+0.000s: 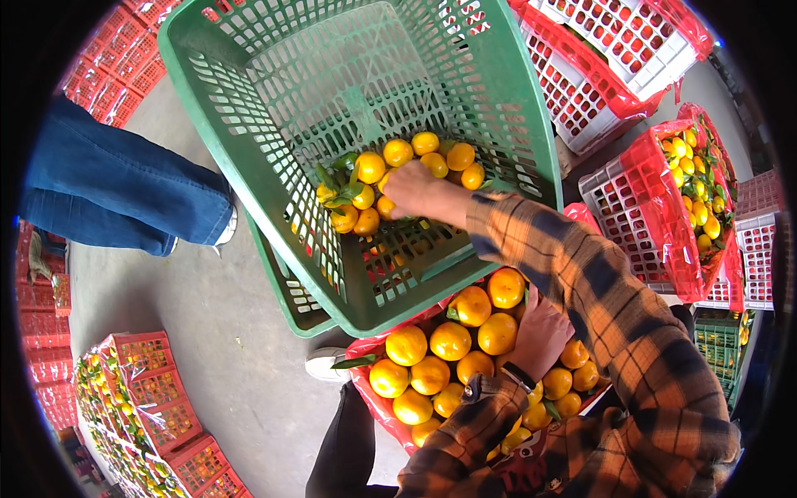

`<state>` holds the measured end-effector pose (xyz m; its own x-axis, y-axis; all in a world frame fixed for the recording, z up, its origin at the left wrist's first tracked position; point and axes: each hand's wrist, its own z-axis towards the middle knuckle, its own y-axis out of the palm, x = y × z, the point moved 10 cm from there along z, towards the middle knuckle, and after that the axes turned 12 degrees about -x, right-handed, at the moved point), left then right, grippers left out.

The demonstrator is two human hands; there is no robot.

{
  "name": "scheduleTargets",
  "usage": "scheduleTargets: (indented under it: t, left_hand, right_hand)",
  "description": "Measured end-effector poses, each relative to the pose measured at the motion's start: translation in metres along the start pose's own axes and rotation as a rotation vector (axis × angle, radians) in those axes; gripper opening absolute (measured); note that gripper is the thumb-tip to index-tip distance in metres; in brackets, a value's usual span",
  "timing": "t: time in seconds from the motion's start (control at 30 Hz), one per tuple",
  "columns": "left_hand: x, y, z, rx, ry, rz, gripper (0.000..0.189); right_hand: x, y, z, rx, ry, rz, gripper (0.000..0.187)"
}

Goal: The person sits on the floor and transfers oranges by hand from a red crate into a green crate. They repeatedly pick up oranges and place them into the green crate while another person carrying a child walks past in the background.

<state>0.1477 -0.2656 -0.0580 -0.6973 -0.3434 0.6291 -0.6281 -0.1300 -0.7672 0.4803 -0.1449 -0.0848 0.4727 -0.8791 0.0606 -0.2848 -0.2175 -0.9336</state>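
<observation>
My right hand [414, 190] reaches into a large green plastic basket [215, 140], its fingers among a small heap of orange mandarins [371, 167], some with green leaves. The fingertips touch fruit there, but whether they grip one is hidden. Below the basket stands a crate lined with red plastic film [373, 380] and filled with larger mandarins [450, 340]. My left hand [542, 336], with a dark band at the wrist, lies low over this fruit. My right sleeve partly covers its fingers, and what it holds cannot be seen.
Another green basket [299, 305] sits under the large one. A person in blue jeans [124, 180] stands at the left. White crates with red film [629, 218] holding fruit stand at the right, red crates [149, 392] at the lower left, and more red crates [112, 81] at the upper left.
</observation>
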Motion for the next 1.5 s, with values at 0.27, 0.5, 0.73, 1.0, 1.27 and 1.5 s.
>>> scheduleTargets:
  t: [0.27, 0.5, 0.73, 1.0, 1.27, 1.5]
  left_hand:
    - [-0.002, -0.035, -0.015, 0.400, 0.053, -0.296, 0.030]
    - [0.006, -0.034, -0.010, 0.219, 0.056, -0.005, 0.021]
    - [0.001, -0.023, -0.007, 0.197, 0.042, -0.062, 0.020]
    - [0.010, -0.043, -0.006, 0.189, 0.015, 0.083, 0.033]
    - [0.015, -0.052, -0.011, 0.262, -0.018, 0.118, 0.056]
    - [0.015, -0.044, -0.005, 0.129, -0.083, 0.187, 0.069]
  right_hand:
    - [0.016, 0.029, -0.004, -0.069, 0.207, 0.140, 0.035]
    - [0.063, 0.020, -0.038, -0.162, -0.164, 1.333, 0.057]
    - [0.085, -0.030, -0.051, 0.207, -0.486, 2.110, 0.058]
    - [0.043, 0.030, -0.050, 0.041, 0.151, 0.033, 0.035]
    - [0.061, -0.026, -0.122, 0.098, -0.032, 0.537, 0.057]
    - [0.124, -0.048, -0.339, 0.165, 0.157, 0.805, 0.076]
